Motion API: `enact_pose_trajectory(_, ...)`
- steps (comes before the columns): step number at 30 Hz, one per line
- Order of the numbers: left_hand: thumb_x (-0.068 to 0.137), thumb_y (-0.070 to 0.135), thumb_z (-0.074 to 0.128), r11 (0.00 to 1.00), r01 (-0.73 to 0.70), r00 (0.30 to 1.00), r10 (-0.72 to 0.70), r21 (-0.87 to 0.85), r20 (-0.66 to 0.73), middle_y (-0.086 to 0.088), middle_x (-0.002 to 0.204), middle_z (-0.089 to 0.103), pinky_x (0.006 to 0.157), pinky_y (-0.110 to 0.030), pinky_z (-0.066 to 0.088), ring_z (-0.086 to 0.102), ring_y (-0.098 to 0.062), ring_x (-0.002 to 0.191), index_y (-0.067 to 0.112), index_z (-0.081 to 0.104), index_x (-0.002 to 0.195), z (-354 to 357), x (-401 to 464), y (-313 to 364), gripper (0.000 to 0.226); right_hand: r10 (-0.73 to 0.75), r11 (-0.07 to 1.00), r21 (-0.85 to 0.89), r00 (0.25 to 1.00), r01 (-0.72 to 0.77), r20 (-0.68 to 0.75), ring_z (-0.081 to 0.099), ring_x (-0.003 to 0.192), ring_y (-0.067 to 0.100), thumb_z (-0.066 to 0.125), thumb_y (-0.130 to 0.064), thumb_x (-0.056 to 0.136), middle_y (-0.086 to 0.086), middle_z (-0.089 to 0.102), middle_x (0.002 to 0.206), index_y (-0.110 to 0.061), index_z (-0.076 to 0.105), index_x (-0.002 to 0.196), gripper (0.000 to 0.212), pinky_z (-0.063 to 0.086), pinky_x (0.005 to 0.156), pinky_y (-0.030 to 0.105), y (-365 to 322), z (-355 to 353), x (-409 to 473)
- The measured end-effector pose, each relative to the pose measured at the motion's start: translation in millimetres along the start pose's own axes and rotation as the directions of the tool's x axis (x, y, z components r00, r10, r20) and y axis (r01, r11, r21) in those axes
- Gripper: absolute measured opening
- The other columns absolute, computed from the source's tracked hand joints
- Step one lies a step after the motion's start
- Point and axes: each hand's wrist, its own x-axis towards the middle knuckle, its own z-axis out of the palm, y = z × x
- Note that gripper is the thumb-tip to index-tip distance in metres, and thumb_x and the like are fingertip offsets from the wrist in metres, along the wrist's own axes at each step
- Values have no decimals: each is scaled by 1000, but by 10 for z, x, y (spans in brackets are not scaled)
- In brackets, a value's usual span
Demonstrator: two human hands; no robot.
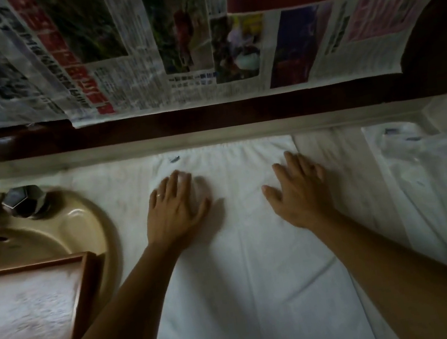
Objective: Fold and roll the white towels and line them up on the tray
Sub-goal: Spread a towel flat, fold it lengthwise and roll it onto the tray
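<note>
A white towel [247,266] lies flat on the counter, stretching from the back ledge toward me. My left hand [176,207] presses palm-down on its far left part, fingers spread, a ring on one finger. On the far right part of the same towel, my right hand [297,190] also rests flat with fingers apart. A wooden tray [83,286] with a pale bottom sits at the lower left, over the sink, with nothing visible in it. More white towels [437,185] are heaped at the right.
A beige sink [91,216] with a dark tap handle [24,200] lies at the left. A pale ledge [212,138] runs along the back of the counter, and newspaper sheets [170,47] cover the wall above it.
</note>
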Motion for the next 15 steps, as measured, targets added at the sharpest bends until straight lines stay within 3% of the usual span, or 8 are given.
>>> enact_pose_trajectory(6,93,79,8,996,-57,993,50,67,104,3,163,-27,122,-41,-10,-21,-23,151,38,-14,156,129,296,-146,78,-83,994,75,994,77,76,-10,152,21,9,-67,96,2,-11,165,-33,-2,157,71,3,121,45,44,194,335)
enact_pose_trajectory(12,92,75,3,999,6,998,-8,38,65,-1,165,-19,123,-44,-7,-19,-18,150,30,-11,157,55,90,-100,81,-18,997,69,998,14,62,-12,152,24,10,-62,99,8,-13,165,-23,-1,158,72,3,122,46,-62,70,152)
enact_pose_trajectory(15,91,76,4,993,-104,990,99,52,102,4,165,-17,124,-43,-3,-14,-17,152,33,-6,159,147,-439,15,81,-147,986,92,985,139,89,-13,151,19,7,-67,96,2,-16,165,-24,-2,158,76,4,122,44,-52,146,-341)
